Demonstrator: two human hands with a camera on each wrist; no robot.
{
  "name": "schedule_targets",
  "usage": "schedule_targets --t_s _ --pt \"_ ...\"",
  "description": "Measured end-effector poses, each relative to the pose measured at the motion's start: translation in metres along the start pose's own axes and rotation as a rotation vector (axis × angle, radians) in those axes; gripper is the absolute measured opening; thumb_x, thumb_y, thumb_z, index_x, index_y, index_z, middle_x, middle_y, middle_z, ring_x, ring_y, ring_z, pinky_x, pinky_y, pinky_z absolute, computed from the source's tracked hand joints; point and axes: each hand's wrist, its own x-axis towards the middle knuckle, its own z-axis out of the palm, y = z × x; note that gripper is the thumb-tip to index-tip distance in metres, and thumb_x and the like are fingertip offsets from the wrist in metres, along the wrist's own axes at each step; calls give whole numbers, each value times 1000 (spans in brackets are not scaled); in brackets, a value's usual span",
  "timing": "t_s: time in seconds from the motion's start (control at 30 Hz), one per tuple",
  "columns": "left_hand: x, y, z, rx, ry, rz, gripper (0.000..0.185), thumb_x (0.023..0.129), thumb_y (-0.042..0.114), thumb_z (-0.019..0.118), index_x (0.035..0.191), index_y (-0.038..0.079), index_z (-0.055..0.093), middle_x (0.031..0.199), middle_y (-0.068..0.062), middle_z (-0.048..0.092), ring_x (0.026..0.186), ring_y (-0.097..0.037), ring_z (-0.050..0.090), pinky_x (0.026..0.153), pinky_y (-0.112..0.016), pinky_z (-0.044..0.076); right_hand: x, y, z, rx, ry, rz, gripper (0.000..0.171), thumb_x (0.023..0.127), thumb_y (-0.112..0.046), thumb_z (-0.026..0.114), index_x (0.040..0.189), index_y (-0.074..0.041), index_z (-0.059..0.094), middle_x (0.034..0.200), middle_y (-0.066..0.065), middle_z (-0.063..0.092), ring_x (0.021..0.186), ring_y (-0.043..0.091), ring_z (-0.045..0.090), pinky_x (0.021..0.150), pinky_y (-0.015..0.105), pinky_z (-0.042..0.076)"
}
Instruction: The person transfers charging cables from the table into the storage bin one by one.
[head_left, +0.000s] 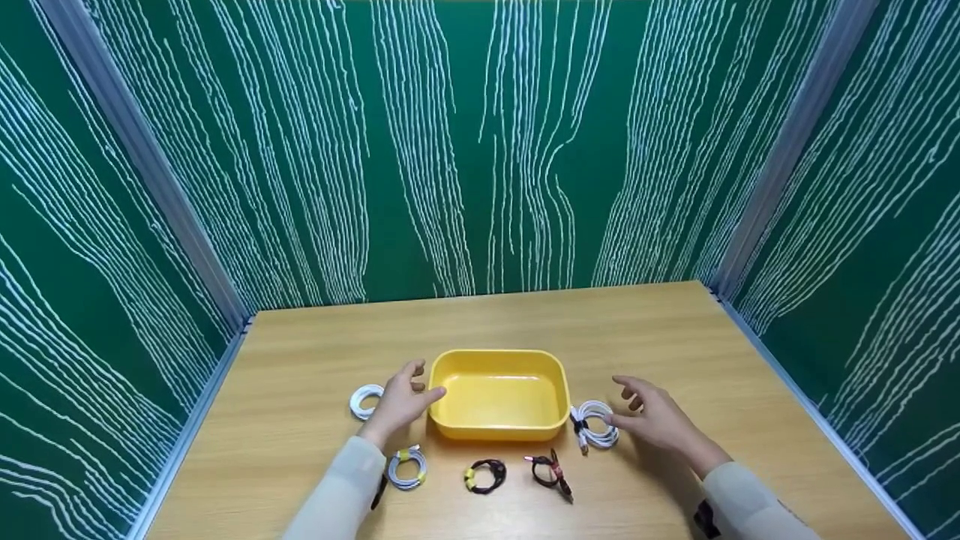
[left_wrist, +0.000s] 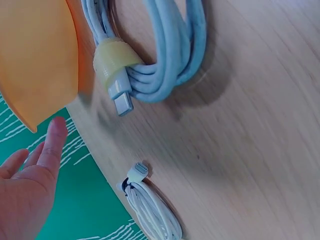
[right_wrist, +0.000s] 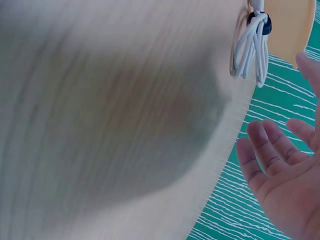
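Note:
A yellow plastic basin stands on the wooden table with nothing inside. At its left rim is my left hand, fingers loosely bent and holding nothing; whether the thumb touches the rim I cannot tell. Beneath that wrist lies a coiled pale grey-blue cable with a yellow tie. A coiled white cable lies left of this hand. My right hand hovers right of the basin, palm inward and fingers relaxed. Near its thumb lies another white cable, bundled with a black tie.
In front of the basin lie a black coiled cable with a yellow tie and a dark cable with a red tie. Green panels with white wavy lines enclose the table's back and sides.

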Motion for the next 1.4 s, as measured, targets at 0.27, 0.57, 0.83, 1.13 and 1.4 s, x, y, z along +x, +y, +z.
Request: schedule_targets --t_s 0.27,0.57,0.83,1.13,1.4 --pt "6 0 3 44 16 12 76 99 21 79 162 -1 43 152 -22 59 124 -33 61 111 -51 54 -2 -1 5 12 -16 14 79 91 -30 89 153 5 54 125 25 67 105 31 66 86 43 58" --pt "11 2 6 -12 4 27 71 95 11 79 156 -7 47 140 -24 62 120 -33 64 103 -44 59 -2 -1 9 0 -14 -2 74 91 -28 89 149 5 57 120 22 68 101 28 66 85 43 58" --pt "15 -1 7 6 20 68 64 87 -1 74 147 -13 54 130 -27 65 114 -35 69 99 -43 61 -1 1 10 1 -20 0 73 90 -27 89 148 4 58 118 18 69 100 27 67 87 44 58" --pt "20 -10 10 24 50 72 54 81 -5 69 134 -13 64 115 -20 71 100 -25 70 90 -36 62 2 0 12 -2 -40 15 72 89 -28 90 147 3 60 115 16 70 98 24 67 87 42 58" --pt "21 -13 12 28 78 105 52 76 -7 66 128 -9 71 108 -18 74 95 -22 69 89 -36 61 5 3 15 -16 -43 -16 69 89 -26 90 144 5 63 106 10 70 93 19 66 81 34 55"
